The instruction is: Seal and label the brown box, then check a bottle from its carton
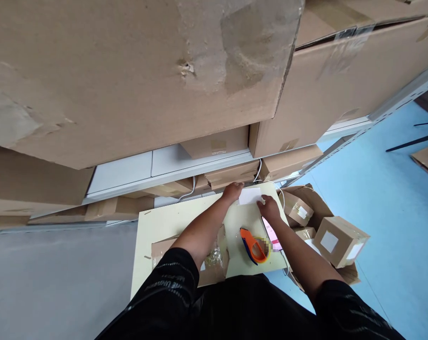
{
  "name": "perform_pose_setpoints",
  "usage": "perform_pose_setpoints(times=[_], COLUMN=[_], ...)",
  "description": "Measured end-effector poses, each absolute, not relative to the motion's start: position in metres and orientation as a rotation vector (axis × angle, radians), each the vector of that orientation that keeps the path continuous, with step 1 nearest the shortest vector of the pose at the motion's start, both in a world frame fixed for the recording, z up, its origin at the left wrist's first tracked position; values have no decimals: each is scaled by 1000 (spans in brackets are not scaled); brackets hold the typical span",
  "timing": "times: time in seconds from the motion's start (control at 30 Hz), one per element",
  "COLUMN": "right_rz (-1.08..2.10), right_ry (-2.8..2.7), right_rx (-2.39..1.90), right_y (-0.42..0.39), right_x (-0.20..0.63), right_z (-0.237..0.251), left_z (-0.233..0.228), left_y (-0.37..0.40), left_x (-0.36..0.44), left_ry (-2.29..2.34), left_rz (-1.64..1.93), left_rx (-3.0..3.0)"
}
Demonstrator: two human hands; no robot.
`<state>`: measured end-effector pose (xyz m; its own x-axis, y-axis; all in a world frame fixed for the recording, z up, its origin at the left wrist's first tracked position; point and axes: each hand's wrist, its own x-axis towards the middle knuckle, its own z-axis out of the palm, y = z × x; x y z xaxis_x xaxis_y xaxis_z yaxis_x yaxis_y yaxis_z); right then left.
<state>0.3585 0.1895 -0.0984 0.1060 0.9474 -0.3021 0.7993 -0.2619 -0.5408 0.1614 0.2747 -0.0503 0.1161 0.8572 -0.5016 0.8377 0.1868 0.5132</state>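
Observation:
Near the table's far edge, a small white sheet of paper [249,196] lies between my two hands. My left hand [232,192] is closed on its left end. At the right end, the thumb and fingers of my right hand [269,208] pinch the sheet. A phone [270,232] with a lit pink screen lies under my right forearm, partly hidden. Closer to me rests an orange and blue tape dispenser [253,245]. Left of it, a cardboard piece or box [214,274] with shiny clear tape is partly covered by my left arm.
The pale table [153,229] stands against a shelf [129,182] loaded with cartons. One big carton [129,80] juts out above my arms. To the right, an open box [318,200] holds several small labelled boxes [341,242]. White cables [282,191] run beside the table.

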Motion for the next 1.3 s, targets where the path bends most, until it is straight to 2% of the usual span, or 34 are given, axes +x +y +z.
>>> perform_pose_setpoints(times=[0.13, 0.37, 0.67, 0.9, 1.1, 1.3], right_rz=[908, 955, 814, 416, 455, 570], right_ry=[-1644, -1637, -1815, -2217, -2283, -2153], right_rx=[-2385, -2426, -2342, -2094, -1758, -1461], right_y=[199, 207, 206, 194, 185, 186], right_x=[361, 355, 350, 346, 322, 317], right_z=[-102, -105, -88, -66, -57, -79], left_z=[-48, -44, -42, -31, -10, -10], left_y=[261, 253, 257, 253, 250, 248], left_x=[163, 172, 162, 168, 177, 159], left_ry=[1720, 1620, 1590, 1620, 1682, 1729], left_rz=[-82, -400, -447, -359, -31, -39], left_rx=[1670, 1766, 1728, 1775, 1634, 1500])
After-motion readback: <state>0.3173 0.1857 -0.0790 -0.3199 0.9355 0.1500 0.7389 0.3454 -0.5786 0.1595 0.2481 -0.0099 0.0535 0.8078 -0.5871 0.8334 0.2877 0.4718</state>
